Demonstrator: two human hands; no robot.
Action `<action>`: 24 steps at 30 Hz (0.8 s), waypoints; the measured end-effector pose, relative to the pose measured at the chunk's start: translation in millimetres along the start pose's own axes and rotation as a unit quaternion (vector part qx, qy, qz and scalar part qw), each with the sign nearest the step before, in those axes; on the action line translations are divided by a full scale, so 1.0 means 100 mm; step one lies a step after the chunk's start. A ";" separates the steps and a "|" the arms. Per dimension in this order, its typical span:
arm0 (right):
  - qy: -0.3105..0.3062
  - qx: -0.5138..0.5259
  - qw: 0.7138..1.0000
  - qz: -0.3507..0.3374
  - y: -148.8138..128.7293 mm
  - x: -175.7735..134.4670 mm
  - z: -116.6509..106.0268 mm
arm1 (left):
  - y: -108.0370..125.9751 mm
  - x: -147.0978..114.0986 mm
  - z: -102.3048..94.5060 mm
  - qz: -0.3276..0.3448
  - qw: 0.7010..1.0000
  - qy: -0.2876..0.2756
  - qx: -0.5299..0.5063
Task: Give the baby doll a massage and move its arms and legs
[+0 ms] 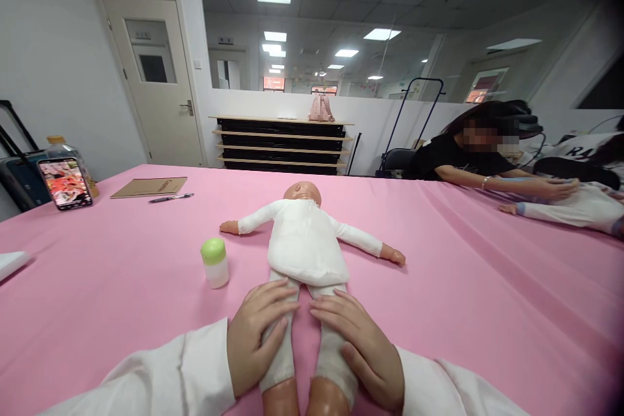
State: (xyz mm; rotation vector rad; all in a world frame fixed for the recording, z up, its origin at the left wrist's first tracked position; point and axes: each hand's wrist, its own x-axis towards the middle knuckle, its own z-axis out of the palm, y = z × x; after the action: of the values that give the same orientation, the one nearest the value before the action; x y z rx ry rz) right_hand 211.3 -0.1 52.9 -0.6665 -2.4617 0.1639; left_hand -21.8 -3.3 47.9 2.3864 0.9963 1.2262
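Observation:
A baby doll [308, 240] in white cloth lies on its back, its head away from me and its arms spread. My left hand [258, 331] rests over the doll's leg on the left, fingers stretched out across the thigh. On the other leg lies my right hand [358, 338], its fingers also extended over the cloth. Both palms face down and touch the legs from their outer sides. To the left of the doll stands a small bottle [215, 263] with a green cap and a whitish, see-through body.
A pink cloth [439, 286] covers the table. At the back left are a notebook [149, 187], a pen [171, 197], a propped phone [65, 183] and a plastic bottle [80, 159]. On the right another person [468, 149] reaches over a second doll [570, 211].

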 end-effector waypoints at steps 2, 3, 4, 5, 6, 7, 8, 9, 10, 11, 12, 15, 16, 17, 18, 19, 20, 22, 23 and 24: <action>-0.017 -0.003 1.000 0.018 0.01 0.01 0.02 | -0.03 0.00 0.02 -0.028 0.999 -0.018 0.026; -0.030 0.003 0.999 0.012 0.01 0.01 0.03 | -0.04 0.00 0.03 -0.030 0.999 -0.033 0.026; -0.042 0.014 0.999 -0.001 0.00 0.02 0.04 | -0.03 -0.01 0.04 -0.027 0.998 -0.047 0.018; -0.047 0.030 0.998 -0.021 -0.01 0.03 0.04 | -0.01 -0.01 0.04 -0.018 0.998 -0.057 0.005; -0.043 0.050 0.997 -0.045 -0.02 0.03 0.05 | 0.01 -0.02 0.03 -0.006 0.998 -0.063 -0.012; -0.036 0.069 0.994 -0.071 -0.03 0.04 0.05 | 0.04 -0.03 0.03 0.008 0.997 -0.063 -0.032; -0.030 0.085 0.992 -0.094 -0.03 0.04 0.04 | 0.06 -0.03 0.02 0.024 0.996 -0.061 -0.055; -0.026 0.093 0.989 -0.109 -0.04 0.03 0.04 | 0.08 -0.04 0.01 0.039 0.995 -0.058 -0.077; -0.026 0.093 0.989 -0.115 -0.04 0.03 0.03 | 0.10 -0.04 0.00 0.053 0.993 -0.053 -0.096; -0.027 0.084 0.990 -0.109 -0.04 0.02 0.02 | 0.10 -0.03 -0.02 0.063 0.991 -0.047 -0.108; -0.028 0.070 0.993 -0.094 -0.03 0.01 0.01 | 0.10 -0.03 -0.02 0.064 0.991 -0.039 -0.108; -0.002 0.027 0.999 -0.028 0.00 -0.02 0.00 | 0.05 -0.01 -0.03 0.019 0.999 -0.018 -0.047; 0.005 0.016 1.000 -0.008 0.01 -0.02 0.00 | 0.02 -0.01 -0.02 -0.001 1.000 -0.017 -0.019; 0.006 0.008 1.000 0.006 0.02 -0.02 0.01 | 0.00 0.00 -0.01 -0.017 1.000 -0.022 0.005; 0.001 0.004 1.000 0.013 0.03 -0.02 0.02 | -0.02 0.00 0.00 -0.027 0.999 -0.030 0.022; -0.010 0.004 1.000 0.012 0.03 -0.01 0.03 | -0.03 0.00 0.02 -0.032 0.998 -0.042 0.029; -0.024 0.009 1.000 0.006 0.03 -0.01 0.05 | -0.04 -0.01 0.03 -0.034 0.997 -0.056 0.030; -0.039 0.034 0.998 -0.019 0.01 0.02 0.06 | -0.02 -0.02 0.04 -0.029 0.997 -0.073 0.011; -0.035 0.054 0.997 -0.037 0.00 0.03 0.06 | -0.01 -0.02 0.04 -0.019 0.997 -0.073 -0.005; -0.024 0.074 0.995 -0.060 -0.02 0.04 0.06 | 0.02 -0.03 0.04 -0.004 0.997 -0.069 -0.025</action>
State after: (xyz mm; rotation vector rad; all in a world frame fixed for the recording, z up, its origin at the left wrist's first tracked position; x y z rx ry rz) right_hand 204.1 0.6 50.6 -0.4537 -2.4985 0.3150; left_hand -18.8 -6.1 44.6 2.3890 0.9197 1.0535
